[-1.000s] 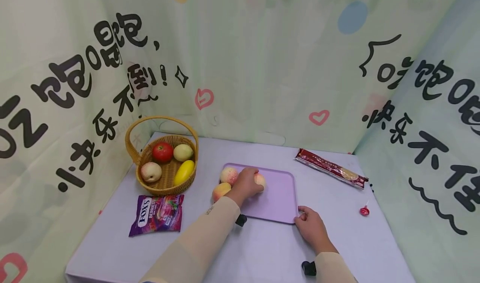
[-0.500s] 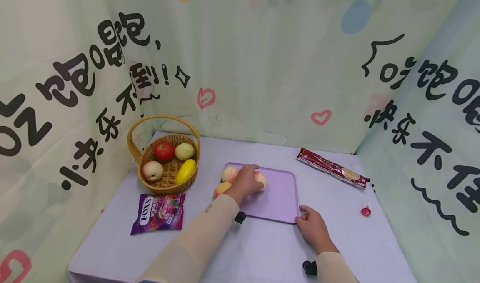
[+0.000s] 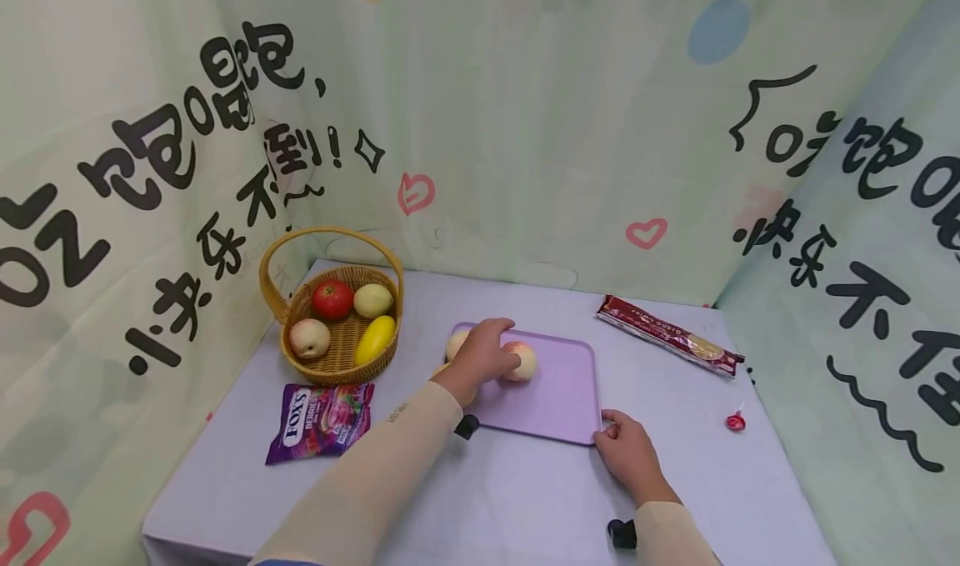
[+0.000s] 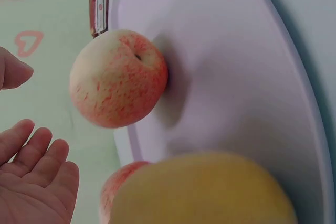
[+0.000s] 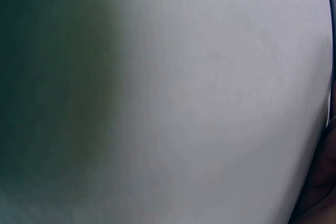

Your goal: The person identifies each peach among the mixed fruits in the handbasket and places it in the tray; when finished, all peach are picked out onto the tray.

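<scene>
A pale peach with red speckles (image 3: 521,361) sits on the lilac tray (image 3: 558,395). Just left of it hovers my left hand (image 3: 480,356); in the left wrist view the fingers and thumb are spread apart, with a gap between them and the peach. Another speckled peach (image 3: 454,343) and a yellow one (image 4: 205,192) lie at the tray's left end, mostly hidden behind my left hand and sleeve in the head view. My right hand (image 3: 628,453) pinches the tray's front right corner between thumb and fingers; the right wrist view catches only its edge.
A wicker basket (image 3: 341,376) with several fruits, among them a tomato (image 3: 332,300), stands at the back left. Before it lies a purple candy bag (image 3: 321,423). A long maroon snack packet (image 3: 670,335) and a red lollipop (image 3: 736,421) are on the right.
My left hand has let go of the speckled peach and drawn back a little to the left, leaving it on the tray. The right hand keeps its hold on the tray corner.
</scene>
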Action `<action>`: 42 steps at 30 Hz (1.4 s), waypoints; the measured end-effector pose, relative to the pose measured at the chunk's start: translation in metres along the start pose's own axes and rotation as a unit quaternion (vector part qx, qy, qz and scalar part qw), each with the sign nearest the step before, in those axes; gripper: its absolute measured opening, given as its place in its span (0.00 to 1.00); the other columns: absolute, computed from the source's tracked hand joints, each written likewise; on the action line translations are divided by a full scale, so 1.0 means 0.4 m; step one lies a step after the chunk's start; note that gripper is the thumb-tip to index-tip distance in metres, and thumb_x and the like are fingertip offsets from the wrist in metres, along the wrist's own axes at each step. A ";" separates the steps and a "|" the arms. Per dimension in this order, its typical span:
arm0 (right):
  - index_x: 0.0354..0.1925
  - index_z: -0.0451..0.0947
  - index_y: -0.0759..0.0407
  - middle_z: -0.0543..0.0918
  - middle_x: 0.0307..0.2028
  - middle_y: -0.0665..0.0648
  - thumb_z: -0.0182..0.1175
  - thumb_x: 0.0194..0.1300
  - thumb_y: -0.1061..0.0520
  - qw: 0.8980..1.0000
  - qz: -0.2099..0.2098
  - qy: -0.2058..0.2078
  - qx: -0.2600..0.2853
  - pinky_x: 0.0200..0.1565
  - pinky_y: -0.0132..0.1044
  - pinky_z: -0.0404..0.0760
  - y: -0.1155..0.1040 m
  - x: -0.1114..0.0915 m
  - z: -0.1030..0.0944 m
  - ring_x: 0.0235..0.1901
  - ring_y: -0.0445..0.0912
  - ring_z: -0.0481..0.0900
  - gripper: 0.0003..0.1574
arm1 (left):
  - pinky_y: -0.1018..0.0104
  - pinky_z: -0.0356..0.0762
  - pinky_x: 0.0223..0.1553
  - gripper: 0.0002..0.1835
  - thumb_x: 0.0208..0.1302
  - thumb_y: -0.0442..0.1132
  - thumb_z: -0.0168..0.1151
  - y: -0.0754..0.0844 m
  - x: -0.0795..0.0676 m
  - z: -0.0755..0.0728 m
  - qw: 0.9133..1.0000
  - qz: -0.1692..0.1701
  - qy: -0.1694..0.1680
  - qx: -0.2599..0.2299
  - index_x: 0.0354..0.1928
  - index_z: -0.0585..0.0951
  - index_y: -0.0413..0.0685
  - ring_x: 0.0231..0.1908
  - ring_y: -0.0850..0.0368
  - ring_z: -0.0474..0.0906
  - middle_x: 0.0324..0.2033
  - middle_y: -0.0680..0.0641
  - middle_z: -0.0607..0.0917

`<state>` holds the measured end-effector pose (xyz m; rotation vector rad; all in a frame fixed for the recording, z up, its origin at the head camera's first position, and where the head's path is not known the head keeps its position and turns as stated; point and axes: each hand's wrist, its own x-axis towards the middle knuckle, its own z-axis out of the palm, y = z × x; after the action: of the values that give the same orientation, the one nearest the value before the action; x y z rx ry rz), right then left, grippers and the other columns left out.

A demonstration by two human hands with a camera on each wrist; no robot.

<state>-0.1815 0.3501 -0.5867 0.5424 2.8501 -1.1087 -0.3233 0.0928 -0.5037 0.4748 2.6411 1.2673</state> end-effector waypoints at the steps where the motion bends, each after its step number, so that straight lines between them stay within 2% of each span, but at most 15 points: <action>1: 0.65 0.74 0.67 0.77 0.30 0.54 0.60 0.66 0.56 1.000 -0.001 0.000 0.001 0.33 0.37 0.69 0.001 0.000 -0.001 0.29 0.46 0.72 0.31 | 0.56 0.71 0.67 0.38 0.50 0.35 0.62 -0.002 -0.003 -0.005 1.000 0.005 -0.001 0.000 0.69 0.75 0.49 0.65 0.51 0.72 0.68 0.46 0.76; 9: 0.65 0.74 0.67 0.76 0.29 0.54 0.60 0.67 0.57 1.000 -0.002 -0.003 0.010 0.32 0.37 0.69 -0.001 -0.007 -0.002 0.28 0.46 0.71 0.31 | 0.53 0.68 0.71 0.33 0.61 0.43 0.70 -0.027 -0.043 -0.074 0.996 0.065 -0.013 0.061 0.69 0.75 0.48 0.70 0.49 0.69 0.69 0.46 0.75; 11: 0.65 0.74 0.67 0.76 0.29 0.54 0.60 0.67 0.57 1.000 0.000 -0.002 0.008 0.32 0.38 0.69 -0.003 -0.007 -0.002 0.29 0.46 0.71 0.31 | 0.52 0.68 0.71 0.33 0.61 0.44 0.71 -0.035 -0.055 -0.098 0.995 0.067 -0.013 0.070 0.68 0.75 0.49 0.69 0.49 0.70 0.69 0.46 0.75; 16: 0.66 0.74 0.66 0.76 0.30 0.54 0.60 0.67 0.56 1.000 0.009 -0.004 0.005 0.34 0.38 0.69 -0.006 -0.004 0.000 0.30 0.47 0.72 0.31 | 0.49 0.70 0.70 0.33 0.60 0.45 0.72 -0.057 -0.092 -0.164 0.997 0.051 -0.018 0.049 0.69 0.75 0.53 0.67 0.48 0.71 0.69 0.48 0.74; 21: 0.66 0.74 0.66 0.76 0.30 0.54 0.60 0.67 0.56 1.000 0.010 -0.003 0.002 0.33 0.38 0.69 -0.006 -0.003 -0.001 0.30 0.48 0.72 0.31 | 0.49 0.70 0.70 0.33 0.61 0.47 0.73 -0.079 -0.121 -0.216 0.994 0.081 -0.025 0.065 0.68 0.76 0.51 0.68 0.48 0.72 0.68 0.48 0.75; 24: 0.65 0.74 0.66 0.76 0.30 0.54 0.60 0.67 0.56 1.000 0.008 -0.001 0.002 0.33 0.38 0.69 -0.005 -0.005 -0.002 0.30 0.47 0.71 0.31 | 0.48 0.71 0.69 0.33 0.61 0.42 0.73 -0.094 -0.131 -0.233 0.992 0.102 -0.014 0.075 0.68 0.76 0.49 0.67 0.47 0.73 0.67 0.47 0.76; 32: 0.66 0.74 0.66 0.76 0.30 0.54 0.60 0.67 0.55 1.000 0.013 0.001 -0.002 0.34 0.38 0.69 -0.004 -0.003 0.002 0.31 0.47 0.71 0.31 | 0.48 0.73 0.67 0.33 0.61 0.46 0.73 -0.129 -0.146 -0.276 0.992 0.079 0.028 0.092 0.68 0.75 0.50 0.66 0.46 0.73 0.67 0.46 0.77; 38: 0.65 0.74 0.66 0.76 0.30 0.54 0.60 0.67 0.56 1.000 0.012 0.003 -0.002 0.35 0.38 0.69 -0.008 -0.006 0.001 0.31 0.47 0.71 0.31 | 0.46 0.76 0.63 0.32 0.60 0.43 0.73 -0.159 -0.149 -0.326 0.989 0.102 0.065 0.084 0.66 0.77 0.44 0.62 0.42 0.76 0.62 0.41 0.80; 42: 0.66 0.74 0.66 0.76 0.30 0.54 0.60 0.67 0.55 1.000 0.014 0.000 -0.002 0.35 0.38 0.69 -0.007 -0.007 -0.002 0.32 0.47 0.72 0.31 | 0.44 0.74 0.64 0.32 0.60 0.41 0.72 -0.172 -0.156 -0.355 0.990 0.096 0.075 0.072 0.66 0.76 0.40 0.63 0.40 0.75 0.62 0.38 0.79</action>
<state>-0.1798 0.3479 -0.5838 0.5800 2.8337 -1.0996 -0.3205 -0.0730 -0.4679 0.6967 2.8862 1.2130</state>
